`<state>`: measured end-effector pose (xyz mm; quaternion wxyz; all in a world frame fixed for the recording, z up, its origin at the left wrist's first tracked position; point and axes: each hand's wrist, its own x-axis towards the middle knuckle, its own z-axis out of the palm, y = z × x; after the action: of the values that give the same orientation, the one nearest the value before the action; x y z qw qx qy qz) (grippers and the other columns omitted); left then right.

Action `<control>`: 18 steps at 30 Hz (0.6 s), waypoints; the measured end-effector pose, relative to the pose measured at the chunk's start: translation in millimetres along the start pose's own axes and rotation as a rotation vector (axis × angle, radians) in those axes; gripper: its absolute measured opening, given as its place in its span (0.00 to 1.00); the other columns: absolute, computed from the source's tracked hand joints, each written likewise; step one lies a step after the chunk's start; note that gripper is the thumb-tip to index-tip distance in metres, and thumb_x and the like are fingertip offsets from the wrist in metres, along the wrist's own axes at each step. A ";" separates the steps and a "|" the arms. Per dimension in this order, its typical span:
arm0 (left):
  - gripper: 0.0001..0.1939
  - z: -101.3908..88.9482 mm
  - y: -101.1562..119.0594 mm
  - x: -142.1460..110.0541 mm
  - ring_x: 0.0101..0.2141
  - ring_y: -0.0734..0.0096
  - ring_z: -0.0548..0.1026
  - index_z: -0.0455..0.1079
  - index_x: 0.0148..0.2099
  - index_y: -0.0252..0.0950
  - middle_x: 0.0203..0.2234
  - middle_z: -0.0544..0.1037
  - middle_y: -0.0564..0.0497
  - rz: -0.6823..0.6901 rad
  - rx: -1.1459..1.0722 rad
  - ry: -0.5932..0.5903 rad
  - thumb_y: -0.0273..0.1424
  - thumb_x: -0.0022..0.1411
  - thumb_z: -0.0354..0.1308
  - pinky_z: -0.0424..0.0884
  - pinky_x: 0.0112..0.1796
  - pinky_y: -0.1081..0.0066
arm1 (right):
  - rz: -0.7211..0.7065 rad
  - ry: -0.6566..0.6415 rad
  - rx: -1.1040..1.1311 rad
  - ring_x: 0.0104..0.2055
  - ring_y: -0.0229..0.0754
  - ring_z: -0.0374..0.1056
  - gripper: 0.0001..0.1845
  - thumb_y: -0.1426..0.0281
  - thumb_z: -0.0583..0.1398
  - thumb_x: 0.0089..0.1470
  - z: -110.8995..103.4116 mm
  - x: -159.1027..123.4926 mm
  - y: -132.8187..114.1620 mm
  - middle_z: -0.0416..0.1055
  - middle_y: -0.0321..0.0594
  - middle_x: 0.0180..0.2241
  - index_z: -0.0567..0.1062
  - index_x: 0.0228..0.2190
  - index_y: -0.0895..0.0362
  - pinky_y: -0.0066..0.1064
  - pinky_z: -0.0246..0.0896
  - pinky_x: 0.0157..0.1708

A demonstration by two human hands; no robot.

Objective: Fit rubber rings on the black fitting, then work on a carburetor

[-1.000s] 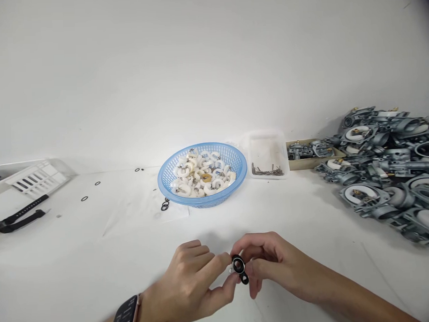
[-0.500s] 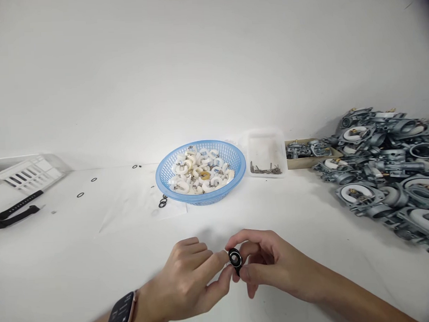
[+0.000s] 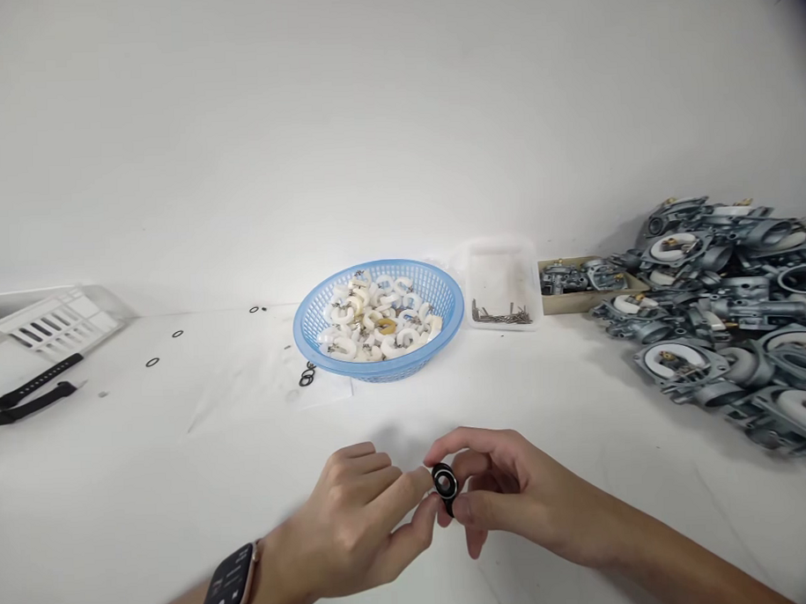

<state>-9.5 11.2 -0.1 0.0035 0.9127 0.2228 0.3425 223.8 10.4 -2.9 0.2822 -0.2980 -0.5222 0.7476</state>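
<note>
Low over the white table, both of my hands meet around a small black round part point(image 3: 445, 484) with a shiny centre. My left hand point(image 3: 361, 528), with a dark watch on its wrist, pinches the part from the left with thumb and forefinger. My right hand point(image 3: 499, 492) grips it from the right, fingers curled round it. A blue basket point(image 3: 311, 323) of white ring-shaped pieces stands behind the hands. A few black O-rings point(image 3: 306, 377) lie just left of the basket.
A clear tub point(image 3: 504, 276) with thin metal pins and a tan box point(image 3: 631, 285) of metal parts stand at the back. Grey metal carburettor bodies point(image 3: 727, 326) are heaped at the right. A white slotted tray point(image 3: 53, 321) and black strap point(image 3: 29, 394) lie far left, loose O-rings point(image 3: 152, 362) nearby.
The part has been turned between my fingertips; its lower black piece no longer hangs below. Both hands stayed in about the same place.
</note>
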 end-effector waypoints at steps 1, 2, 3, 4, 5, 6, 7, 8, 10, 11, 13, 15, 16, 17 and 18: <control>0.06 0.1 0.0 0.1 0.18 0.73 0.57 0.70 0.46 0.32 0.19 0.66 0.58 -0.001 0.000 0.002 0.21 0.69 0.55 0.54 0.22 0.66 | 0.000 -0.001 -0.003 0.31 0.35 0.74 0.17 0.67 0.68 0.60 0.3 0.1 -0.3 0.78 0.38 0.36 0.76 0.49 0.57 0.30 0.72 0.36; 0.06 0.2 0.1 0.0 0.18 0.73 0.57 0.71 0.46 0.32 0.19 0.66 0.58 0.000 0.001 0.004 0.21 0.68 0.55 0.54 0.22 0.66 | -0.001 -0.002 -0.006 0.31 0.35 0.74 0.16 0.67 0.68 0.60 0.7 0.4 -0.6 0.77 0.38 0.36 0.76 0.49 0.57 0.30 0.72 0.36; 0.06 0.3 0.2 -0.2 0.18 0.73 0.57 0.71 0.46 0.32 0.19 0.66 0.58 0.000 0.003 0.008 0.21 0.68 0.55 0.54 0.21 0.66 | -0.004 -0.001 -0.008 0.30 0.35 0.73 0.16 0.67 0.69 0.59 1.0 0.8 -1.0 0.77 0.37 0.35 0.76 0.48 0.57 0.30 0.72 0.36; 0.06 0.4 0.3 -0.5 0.18 0.73 0.56 0.71 0.45 0.32 0.18 0.65 0.58 0.000 0.002 0.010 0.21 0.68 0.55 0.53 0.21 0.66 | -0.008 0.002 -0.008 0.30 0.34 0.72 0.16 0.68 0.69 0.59 1.3 1.2 -1.3 0.77 0.37 0.35 0.76 0.47 0.57 0.29 0.72 0.35; 0.06 0.5 0.5 -0.8 0.18 0.73 0.56 0.71 0.45 0.32 0.18 0.65 0.59 -0.004 -0.001 0.014 0.21 0.67 0.55 0.53 0.21 0.66 | -0.013 0.005 -0.008 0.30 0.34 0.71 0.16 0.68 0.69 0.58 1.5 1.7 -1.7 0.76 0.36 0.34 0.77 0.47 0.57 0.29 0.72 0.35; 0.06 0.5 0.8 -1.0 0.18 0.73 0.55 0.71 0.46 0.32 0.18 0.64 0.59 -0.012 -0.010 0.020 0.21 0.67 0.55 0.53 0.21 0.66 | -0.020 0.009 -0.008 0.30 0.34 0.69 0.15 0.68 0.70 0.58 1.7 2.1 -2.0 0.76 0.35 0.33 0.77 0.46 0.57 0.28 0.72 0.34; 0.07 0.5 1.1 -1.1 0.18 0.73 0.55 0.71 0.46 0.32 0.18 0.63 0.60 -0.025 -0.025 0.025 0.21 0.67 0.55 0.53 0.21 0.67 | -0.026 0.014 -0.011 0.30 0.33 0.68 0.15 0.68 0.70 0.57 1.8 2.4 -2.4 0.75 0.35 0.33 0.77 0.46 0.57 0.28 0.71 0.33; 0.07 0.4 1.5 -1.1 0.18 0.74 0.55 0.71 0.46 0.32 0.18 0.62 0.60 -0.045 -0.047 0.031 0.22 0.68 0.55 0.54 0.21 0.67 | -0.031 0.024 -0.020 0.30 0.34 0.67 0.15 0.68 0.70 0.57 2.0 2.3 -2.9 0.75 0.35 0.33 0.77 0.45 0.56 0.28 0.71 0.33; 0.06 0.3 2.4 -0.8 0.17 0.75 0.56 0.70 0.47 0.34 0.18 0.60 0.62 -0.101 -0.104 0.039 0.24 0.68 0.55 0.57 0.21 0.69 | -0.034 0.051 -0.064 0.30 0.34 0.67 0.15 0.67 0.70 0.57 2.9 1.2 -4.8 0.75 0.34 0.33 0.77 0.45 0.55 0.28 0.69 0.32; 0.06 0.2 2.8 -0.6 0.17 0.76 0.57 0.70 0.46 0.35 0.18 0.59 0.62 -0.131 -0.131 0.041 0.25 0.68 0.55 0.58 0.22 0.70 | -0.033 0.068 -0.102 0.30 0.35 0.67 0.14 0.67 0.70 0.57 3.8 0.2 -6.4 0.75 0.34 0.34 0.77 0.45 0.55 0.29 0.68 0.32; 0.05 -0.2 3.5 0.0 0.17 0.78 0.58 0.69 0.46 0.36 0.18 0.57 0.63 -0.182 -0.175 0.037 0.26 0.68 0.56 0.59 0.22 0.73 | -0.024 0.106 -0.198 0.30 0.35 0.67 0.13 0.67 0.69 0.58 6.1 -2.2 -11.0 0.75 0.33 0.33 0.77 0.44 0.54 0.30 0.66 0.33; 0.04 -0.8 4.0 0.5 0.17 0.80 0.57 0.69 0.45 0.38 0.18 0.55 0.64 -0.213 -0.200 0.028 0.27 0.67 0.57 0.59 0.22 0.75 | -0.018 0.127 -0.287 0.30 0.35 0.66 0.11 0.67 0.69 0.58 9.1 -4.4 -16.3 0.75 0.32 0.33 0.77 0.42 0.54 0.30 0.64 0.35; 0.04 -1.2 4.3 0.6 0.17 0.80 0.57 0.68 0.44 0.38 0.18 0.54 0.64 -0.221 -0.207 0.023 0.27 0.67 0.57 0.59 0.22 0.76 | -0.019 0.132 -0.316 0.30 0.35 0.66 0.11 0.66 0.69 0.58 10.5 -5.2 -18.4 0.75 0.32 0.33 0.77 0.42 0.54 0.31 0.63 0.36; 0.03 -1.6 4.5 0.7 0.17 0.80 0.57 0.68 0.44 0.38 0.18 0.54 0.64 -0.225 -0.210 0.020 0.28 0.68 0.57 0.59 0.22 0.76 | -0.022 0.134 -0.336 0.30 0.35 0.66 0.11 0.65 0.69 0.58 11.7 -5.8 -19.9 0.76 0.32 0.33 0.77 0.41 0.53 0.31 0.63 0.36; 0.02 -2.0 4.8 0.7 0.17 0.81 0.57 0.68 0.43 0.39 0.19 0.54 0.64 -0.227 -0.210 0.017 0.29 0.68 0.58 0.58 0.22 0.77 | -0.028 0.136 -0.350 0.31 0.36 0.66 0.11 0.64 0.69 0.58 12.6 -6.2 -20.6 0.76 0.32 0.33 0.77 0.41 0.53 0.32 0.63 0.37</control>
<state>-8.3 6.9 2.6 0.1360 0.8733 0.2876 0.3689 220.8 4.2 21.1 0.2710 -0.3850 -0.6283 0.6193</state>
